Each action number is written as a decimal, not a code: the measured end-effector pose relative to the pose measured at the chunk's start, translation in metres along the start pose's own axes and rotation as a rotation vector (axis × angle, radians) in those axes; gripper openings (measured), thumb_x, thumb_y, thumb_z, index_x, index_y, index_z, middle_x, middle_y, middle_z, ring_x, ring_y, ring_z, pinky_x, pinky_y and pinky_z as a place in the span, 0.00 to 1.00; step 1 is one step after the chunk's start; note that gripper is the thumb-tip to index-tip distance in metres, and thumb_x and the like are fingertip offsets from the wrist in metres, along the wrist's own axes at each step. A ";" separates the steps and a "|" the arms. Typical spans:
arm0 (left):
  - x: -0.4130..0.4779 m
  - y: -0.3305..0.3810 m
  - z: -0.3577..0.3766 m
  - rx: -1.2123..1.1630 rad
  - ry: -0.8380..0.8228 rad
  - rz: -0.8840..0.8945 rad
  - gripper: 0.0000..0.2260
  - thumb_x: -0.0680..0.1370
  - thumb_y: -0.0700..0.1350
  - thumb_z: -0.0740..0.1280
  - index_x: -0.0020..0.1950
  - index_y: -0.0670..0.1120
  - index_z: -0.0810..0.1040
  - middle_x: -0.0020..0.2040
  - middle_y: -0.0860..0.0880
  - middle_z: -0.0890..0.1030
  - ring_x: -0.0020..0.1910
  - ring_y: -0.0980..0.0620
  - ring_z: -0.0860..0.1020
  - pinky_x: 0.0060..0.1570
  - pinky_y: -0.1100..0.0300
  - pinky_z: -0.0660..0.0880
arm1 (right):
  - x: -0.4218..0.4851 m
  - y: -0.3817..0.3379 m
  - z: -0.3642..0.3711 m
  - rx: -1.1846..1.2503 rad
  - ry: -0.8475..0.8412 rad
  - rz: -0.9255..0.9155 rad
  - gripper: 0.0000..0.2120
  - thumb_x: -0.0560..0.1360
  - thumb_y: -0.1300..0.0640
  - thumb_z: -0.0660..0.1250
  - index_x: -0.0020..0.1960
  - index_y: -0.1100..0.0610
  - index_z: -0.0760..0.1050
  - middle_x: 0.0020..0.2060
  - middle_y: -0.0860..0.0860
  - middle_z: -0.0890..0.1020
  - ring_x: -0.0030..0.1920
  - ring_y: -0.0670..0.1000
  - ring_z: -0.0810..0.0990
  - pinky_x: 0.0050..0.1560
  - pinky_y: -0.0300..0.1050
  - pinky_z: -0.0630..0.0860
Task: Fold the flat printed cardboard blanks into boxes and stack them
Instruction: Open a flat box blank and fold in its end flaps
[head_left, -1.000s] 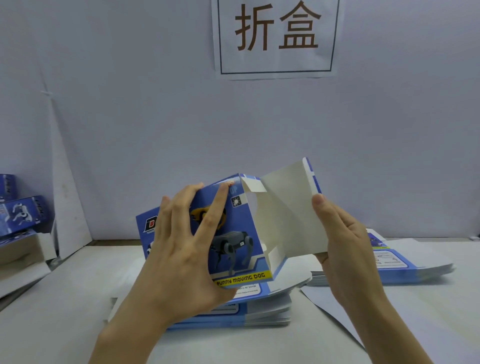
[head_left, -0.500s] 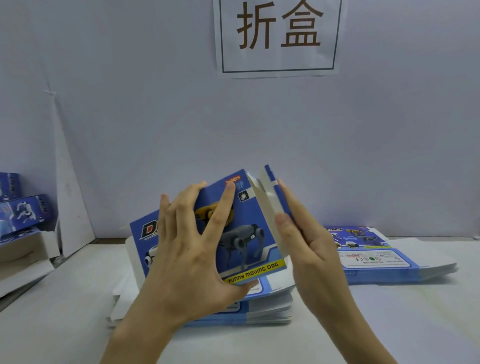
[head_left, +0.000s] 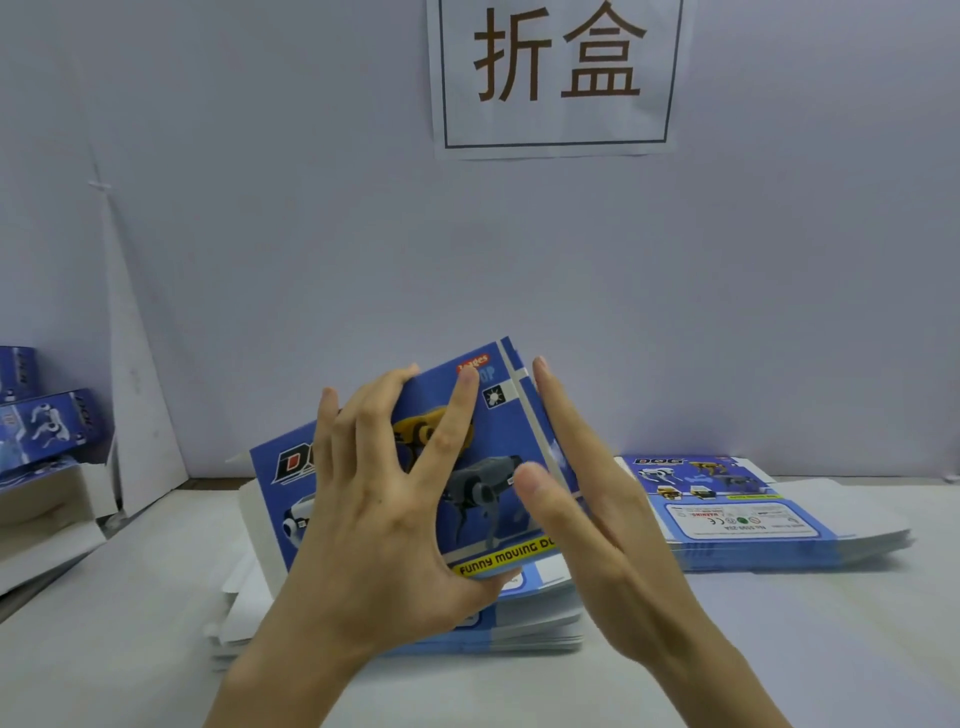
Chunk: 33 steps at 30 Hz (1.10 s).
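Now left grip clasps box; right grip, flat and unclenched, presses the flap; skewed pressure could crease it.

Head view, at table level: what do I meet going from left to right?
finished boxes → left hand, gripping the half-folded box → right hand, flat against the box's side → pile of flat blanks

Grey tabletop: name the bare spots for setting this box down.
Bare grey tabletop: front-left, between the folded blue boxes and the centre stack of flat blue cardboard blanks, and front-right, before the right stack of blanks. Centre is crowded: left hand grips the printed blue box.
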<state>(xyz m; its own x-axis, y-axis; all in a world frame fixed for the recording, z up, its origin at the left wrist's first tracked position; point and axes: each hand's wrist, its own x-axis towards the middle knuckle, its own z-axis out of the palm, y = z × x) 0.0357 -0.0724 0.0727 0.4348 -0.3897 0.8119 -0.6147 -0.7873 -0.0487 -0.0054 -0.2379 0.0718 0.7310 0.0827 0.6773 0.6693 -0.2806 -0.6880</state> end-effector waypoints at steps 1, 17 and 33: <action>0.000 0.000 -0.001 -0.010 0.000 -0.002 0.51 0.60 0.70 0.64 0.77 0.48 0.56 0.67 0.39 0.63 0.68 0.40 0.60 0.69 0.33 0.54 | 0.000 0.000 -0.004 -0.020 -0.029 -0.004 0.30 0.73 0.41 0.61 0.73 0.32 0.56 0.70 0.35 0.68 0.71 0.45 0.67 0.65 0.49 0.71; 0.002 0.005 -0.014 -0.116 -0.054 -0.021 0.49 0.60 0.66 0.66 0.77 0.46 0.60 0.67 0.40 0.65 0.67 0.41 0.62 0.62 0.32 0.66 | -0.002 0.002 -0.007 -0.006 -0.161 -0.045 0.40 0.67 0.47 0.68 0.74 0.33 0.53 0.75 0.35 0.55 0.76 0.41 0.55 0.70 0.48 0.68; 0.002 -0.007 -0.007 -0.083 -0.100 0.074 0.47 0.65 0.69 0.64 0.78 0.50 0.53 0.76 0.41 0.55 0.77 0.42 0.50 0.74 0.41 0.43 | 0.002 0.013 -0.007 0.352 0.128 0.256 0.45 0.62 0.49 0.75 0.73 0.36 0.57 0.61 0.46 0.77 0.55 0.47 0.82 0.46 0.40 0.80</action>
<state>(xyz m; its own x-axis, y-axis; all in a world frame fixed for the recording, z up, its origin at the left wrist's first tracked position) 0.0360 -0.0646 0.0784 0.4472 -0.4944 0.7454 -0.6979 -0.7141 -0.0550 0.0041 -0.2486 0.0663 0.8712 -0.0724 0.4855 0.4899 0.0675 -0.8691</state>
